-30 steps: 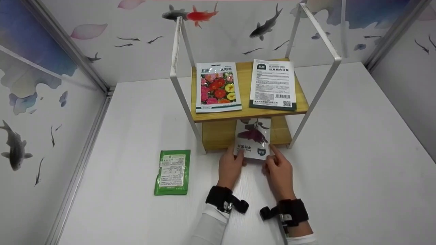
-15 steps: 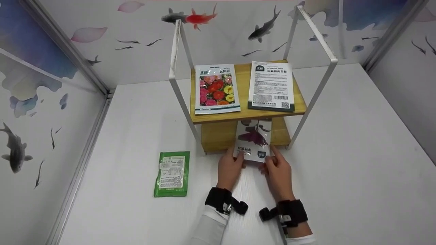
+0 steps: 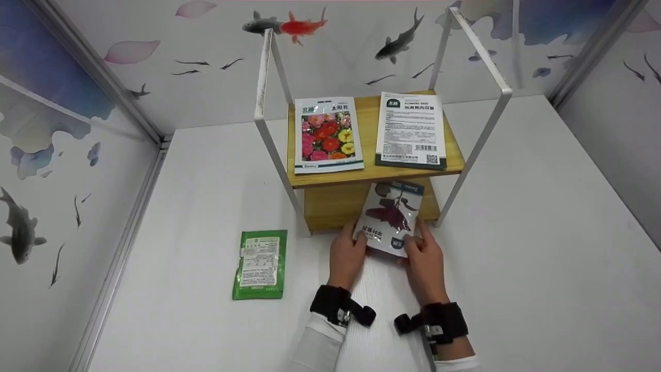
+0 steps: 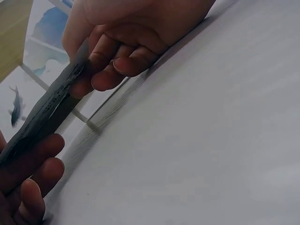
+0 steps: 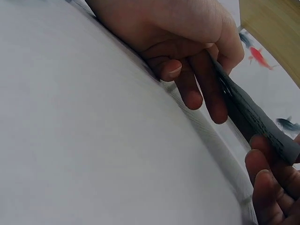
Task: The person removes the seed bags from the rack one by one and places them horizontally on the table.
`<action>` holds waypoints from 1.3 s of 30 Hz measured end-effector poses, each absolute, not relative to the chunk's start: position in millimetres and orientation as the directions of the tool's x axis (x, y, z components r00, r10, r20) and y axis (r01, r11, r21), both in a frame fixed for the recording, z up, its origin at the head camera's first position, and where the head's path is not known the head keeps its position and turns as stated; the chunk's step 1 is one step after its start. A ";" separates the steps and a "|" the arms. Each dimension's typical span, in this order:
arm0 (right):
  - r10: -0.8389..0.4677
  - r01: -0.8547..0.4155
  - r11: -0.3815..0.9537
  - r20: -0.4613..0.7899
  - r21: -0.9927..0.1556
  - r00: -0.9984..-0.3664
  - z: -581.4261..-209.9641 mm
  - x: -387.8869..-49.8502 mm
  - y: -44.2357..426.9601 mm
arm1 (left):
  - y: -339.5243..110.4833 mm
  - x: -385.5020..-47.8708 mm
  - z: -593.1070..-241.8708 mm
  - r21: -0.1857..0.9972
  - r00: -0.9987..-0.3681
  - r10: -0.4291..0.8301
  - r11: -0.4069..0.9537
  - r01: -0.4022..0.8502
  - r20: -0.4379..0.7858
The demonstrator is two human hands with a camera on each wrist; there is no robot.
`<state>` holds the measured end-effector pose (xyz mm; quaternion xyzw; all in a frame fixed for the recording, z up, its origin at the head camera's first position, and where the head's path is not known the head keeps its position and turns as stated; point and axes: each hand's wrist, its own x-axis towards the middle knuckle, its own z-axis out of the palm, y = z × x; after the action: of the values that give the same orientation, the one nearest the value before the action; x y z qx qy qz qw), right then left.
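Both hands hold a white seed packet (image 3: 390,217) with a dark purple flower picture, its print upside down in the head view. My left hand (image 3: 348,256) pinches the near left corner, thumb on top and fingers beneath. At the near right corner my right hand (image 3: 424,263) grips it the same way. The packet is tilted, its far end just in front of the upper shelf's edge and over the lower shelf (image 3: 330,206). From the wrist views the packet's edge (image 4: 47,105) shows between the two hands, with fingers under it.
A two-tier rack with white metal sides (image 3: 273,139) stands ahead. On its upper wooden shelf (image 3: 369,134) lie a colourful flower seed packet (image 3: 329,135) and a packet with printed text (image 3: 411,130). A green packet (image 3: 260,264) lies on the white table (image 3: 201,217) at left.
The seed packet has come out toward me from under the upper shelf and turned slightly clockwise, so its far end now shows. Both hands keep their hold on it.
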<state>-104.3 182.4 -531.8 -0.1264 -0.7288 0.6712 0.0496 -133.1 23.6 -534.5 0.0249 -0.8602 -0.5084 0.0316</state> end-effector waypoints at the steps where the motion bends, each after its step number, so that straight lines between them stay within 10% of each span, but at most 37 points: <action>1: 0.253 0.125 0.060 -0.106 -0.990 -0.962 -531.4 -104.6 182.6 | 23.6 -133.0 -534.4 0.876 -0.997 -0.074 0.482 -0.005 0.035; 39: 0.218 0.133 0.211 -0.086 -0.968 -0.972 -531.6 -105.4 193.3 | 20.3 -133.5 -533.8 0.892 -0.997 0.007 0.447 0.070 0.075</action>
<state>-105.4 193.3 -531.6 -0.1129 -0.7774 0.6178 0.0344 -133.5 20.3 -533.8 -0.0226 -0.8502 -0.5251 0.0301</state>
